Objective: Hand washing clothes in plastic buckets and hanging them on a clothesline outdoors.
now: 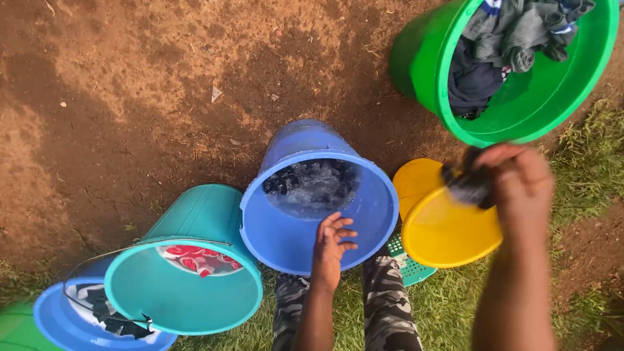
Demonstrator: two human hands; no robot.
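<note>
Two hands working apart: right hand (517, 185) gripping a dark wet cloth (467, 184) right of the blue bucket (318, 201), over the yellow bucket (445, 227); left hand (333, 250) resting open-fingered on the blue rim.

Dark wet cloth (467, 182) above yellow basin (448, 231); blue bucket (312, 214) of foamy water just beside.

Left hand (333, 244) rested on blue bucket (364, 214) rim; right hand (517, 185) gripped dark wet cloth (465, 182) above yellow basin (442, 227). Green tub (559, 97) held clothes.
</note>
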